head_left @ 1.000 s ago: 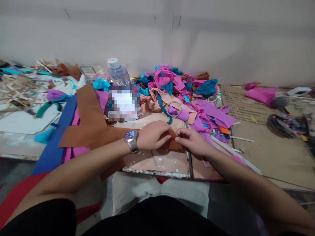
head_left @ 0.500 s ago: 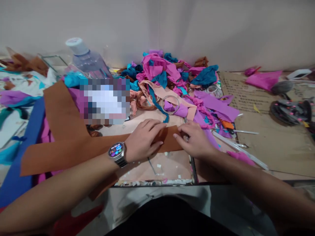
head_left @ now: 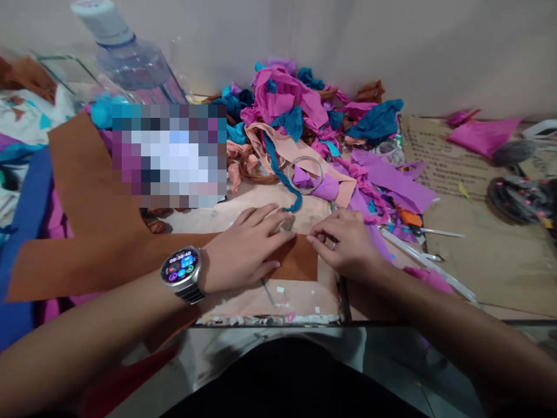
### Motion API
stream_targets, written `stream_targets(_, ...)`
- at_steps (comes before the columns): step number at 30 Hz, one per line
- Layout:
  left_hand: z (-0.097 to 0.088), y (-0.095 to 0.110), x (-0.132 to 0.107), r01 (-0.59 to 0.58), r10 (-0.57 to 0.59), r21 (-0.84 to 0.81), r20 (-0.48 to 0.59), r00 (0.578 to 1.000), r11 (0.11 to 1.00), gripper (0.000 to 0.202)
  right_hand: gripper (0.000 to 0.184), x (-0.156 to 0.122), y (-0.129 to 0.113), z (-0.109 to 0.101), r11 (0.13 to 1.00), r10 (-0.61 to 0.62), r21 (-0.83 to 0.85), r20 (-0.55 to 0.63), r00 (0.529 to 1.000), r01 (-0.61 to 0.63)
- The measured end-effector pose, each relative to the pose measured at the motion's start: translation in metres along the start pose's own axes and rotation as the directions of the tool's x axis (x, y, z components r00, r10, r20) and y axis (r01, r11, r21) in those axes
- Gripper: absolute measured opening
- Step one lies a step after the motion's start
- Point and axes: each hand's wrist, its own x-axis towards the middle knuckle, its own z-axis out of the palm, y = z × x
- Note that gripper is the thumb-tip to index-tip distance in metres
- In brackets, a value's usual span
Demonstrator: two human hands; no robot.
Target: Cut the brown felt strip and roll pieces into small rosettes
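Observation:
My left hand (head_left: 243, 247) lies flat with its fingers spread on a brown crepe paper strip (head_left: 300, 264), pressing it to the work surface. At the strip's right end, my right hand (head_left: 350, 244) is curled, thumb and fingertips together near the upper corner. What those fingers hold, if anything, is hidden. The strip runs left under my left hand and wrist. There it meets a wider brown sheet (head_left: 80, 174) lying at an angle. Just beyond my left fingertips is the end of a twisted teal paper cord (head_left: 278, 168).
A pile of pink, purple and teal paper scraps (head_left: 282, 104) lies against the wall. A clear ring (head_left: 319, 180) rests at its front. A capped plastic bottle (head_left: 139, 69) stands back left. White sticks (head_left: 418, 255) and flattened cardboard (head_left: 470, 244) are on the right.
The view has shifted closer and lower. My right hand's fingers have moved from over the strip to its upper right corner, showing its end. My left hand still lies on the strip.

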Motion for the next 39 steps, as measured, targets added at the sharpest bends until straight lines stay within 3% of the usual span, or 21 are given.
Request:
stream_targets(7,0.009,0.009,0.000,-0.057,0.057,0.014,0.026,0.998,0.998,0.055,0.014,0.003,-0.001,0.003,0.999,-0.004,-0.048,-0.024,1.000,0.003)
stream_targets(15,0.023,0.008,0.002,-0.026,0.026,-0.027,0.014,1.000,0.999,0.064,0.017,0.002,0.002,0.003,0.998,-0.028,-0.059,-0.024,0.999,0.026)
stream_targets(22,0.022,0.002,0.002,-0.024,0.025,-0.038,0.010,1.000,0.999,0.069,0.012,0.001,0.000,-0.001,0.999,-0.053,0.004,0.025,0.998,0.053)
stream_targets(29,0.019,0.004,0.002,-0.014,0.014,-0.031,0.013,1.000,0.999,0.070,0.020,-0.001,0.009,0.002,0.986,-0.118,0.125,0.013,0.993,0.115)
stream_targets(39,0.019,0.003,0.002,-0.002,0.002,-0.008,0.025,1.000,1.000,0.068,0.012,0.001,0.008,0.005,0.989,-0.131,0.068,0.024,0.991,0.129)
